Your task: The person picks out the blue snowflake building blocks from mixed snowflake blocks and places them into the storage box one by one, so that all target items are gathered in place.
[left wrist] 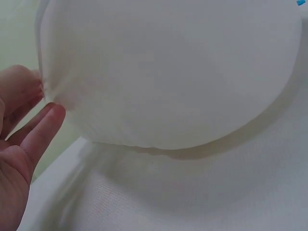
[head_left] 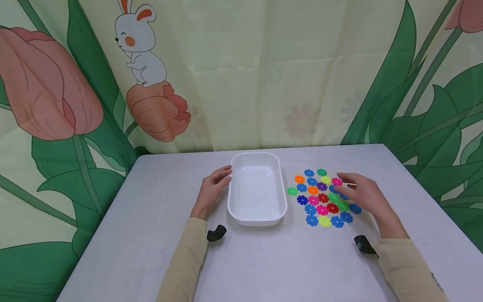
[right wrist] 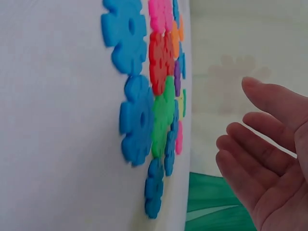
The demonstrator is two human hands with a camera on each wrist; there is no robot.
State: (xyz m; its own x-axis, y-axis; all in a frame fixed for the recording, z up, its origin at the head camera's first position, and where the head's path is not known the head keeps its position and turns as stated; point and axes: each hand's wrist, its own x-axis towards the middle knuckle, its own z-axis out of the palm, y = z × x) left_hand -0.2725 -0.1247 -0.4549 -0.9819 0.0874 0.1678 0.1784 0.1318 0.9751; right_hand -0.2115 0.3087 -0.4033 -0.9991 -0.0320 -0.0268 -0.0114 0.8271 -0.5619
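Note:
A white plastic tray (head_left: 258, 221) stands in the middle of the table with nothing inside. My left hand (head_left: 212, 189) is at its left side, fingertips touching the wall; the left wrist view shows the fingers (left wrist: 45, 127) against the tray's side (left wrist: 168, 82). Right of the tray lie many flower-shaped plastic discs (head_left: 322, 209) in blue, green, pink, red, orange, yellow and purple. My right hand (head_left: 364, 193) hovers above their right edge, fingers loosely bent. In the right wrist view that hand (right wrist: 269, 159) holds nothing and is apart from the blue disc (right wrist: 137, 120).
The table (head_left: 264, 268) has a white cloth. Behind it hangs a curtain (head_left: 234, 75) printed with tulips and a rabbit. Black wrist devices sit at the left cuff (head_left: 216, 233) and the right cuff (head_left: 365, 244).

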